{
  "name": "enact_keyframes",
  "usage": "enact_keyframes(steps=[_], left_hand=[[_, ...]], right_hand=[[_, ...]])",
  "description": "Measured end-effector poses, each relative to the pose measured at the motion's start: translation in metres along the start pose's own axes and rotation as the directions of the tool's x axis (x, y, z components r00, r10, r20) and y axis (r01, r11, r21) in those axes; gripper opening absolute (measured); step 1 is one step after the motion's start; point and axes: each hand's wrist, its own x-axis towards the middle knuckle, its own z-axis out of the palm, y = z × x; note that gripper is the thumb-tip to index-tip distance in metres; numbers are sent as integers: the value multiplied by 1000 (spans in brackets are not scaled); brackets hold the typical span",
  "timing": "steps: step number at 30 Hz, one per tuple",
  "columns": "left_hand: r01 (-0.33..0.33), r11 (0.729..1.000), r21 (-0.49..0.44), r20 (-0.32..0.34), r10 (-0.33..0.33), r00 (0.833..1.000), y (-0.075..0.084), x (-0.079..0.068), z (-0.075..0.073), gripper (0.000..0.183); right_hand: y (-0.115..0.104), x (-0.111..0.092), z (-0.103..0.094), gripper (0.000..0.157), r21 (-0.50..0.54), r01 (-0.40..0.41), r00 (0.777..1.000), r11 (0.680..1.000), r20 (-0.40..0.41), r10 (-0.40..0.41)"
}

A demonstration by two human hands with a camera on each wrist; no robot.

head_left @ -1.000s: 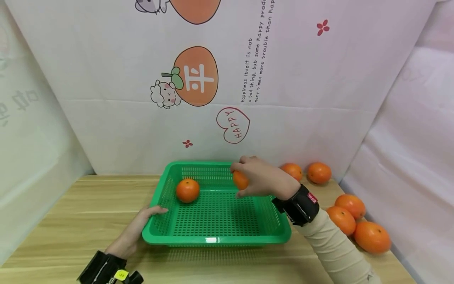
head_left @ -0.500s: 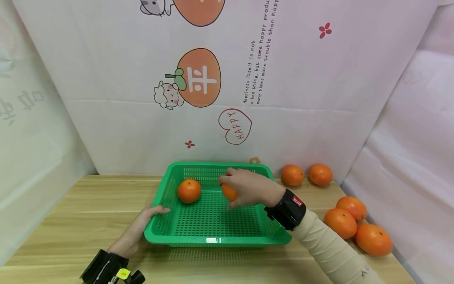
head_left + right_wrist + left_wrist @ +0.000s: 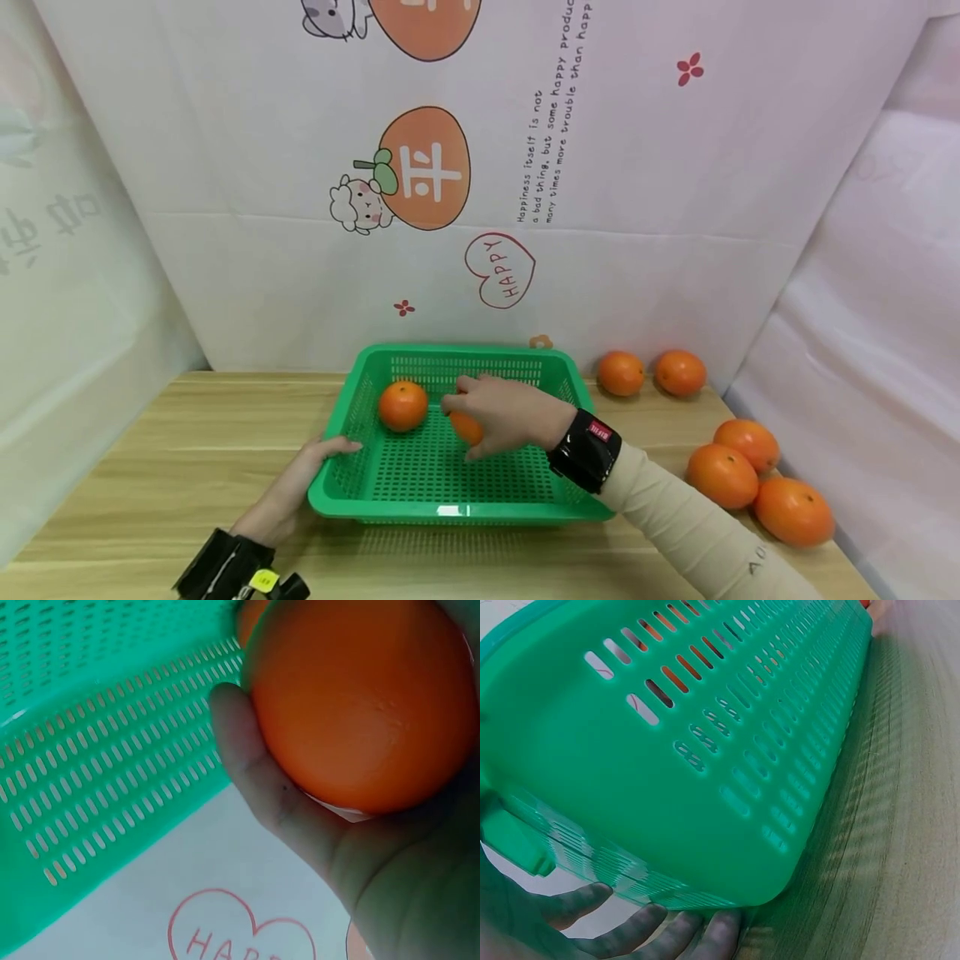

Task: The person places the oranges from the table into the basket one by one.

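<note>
White printed cloth (image 3: 637,167) is hanging behind a wood-grain table (image 3: 247,417), showing cartoon figures (image 3: 362,205), lettering (image 3: 551,142) and a red heart (image 3: 501,271). On the table, a green slotted basket (image 3: 525,509) is resting near the cloth. The person's left hand (image 3: 309,462) is gripping its left rim, the thumb lying over the edge and the other fingers lying outside. The right hand (image 3: 513,412) is clasping an orange fruit (image 3: 467,429), thumb and fingers curving round it, and is holding it within the basket, to the right of a second fruit (image 3: 403,407) that is lying toward the left rear; whether the held fruit is touching the basket floor cannot be told. Two fruits (image 3: 621,373) are sitting on the table beside the basket's right rear corner, just apart from each other, while three fruits (image 3: 727,477) are lying clustered nearer the person at the right. Black straps (image 3: 587,450) are encircling both wrists, and a cream sleeve (image 3: 690,508) is covering the right forearm.
</note>
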Motion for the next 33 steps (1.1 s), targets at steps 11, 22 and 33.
enact_keyframes(steps=[11, 22, 33], left_hand=[[6, 1000, 4, -16, -6, 1000, 0, 0, 2, 83], [2, 1000, 15, -2, -2, 1000, 0, 0, -1, 81], [14, 1000, 17, -35, -13, 999, -1, 0, 1, 80]], right_hand=[[-9, 10, 14, 62, -55, 52, 999, 997, 14, -51], [-14, 25, 25, 64, -51, 64, 997, 997, 49, -61], [-21, 42, 29, 64, 3, 125, 990, 992, 67, -125]])
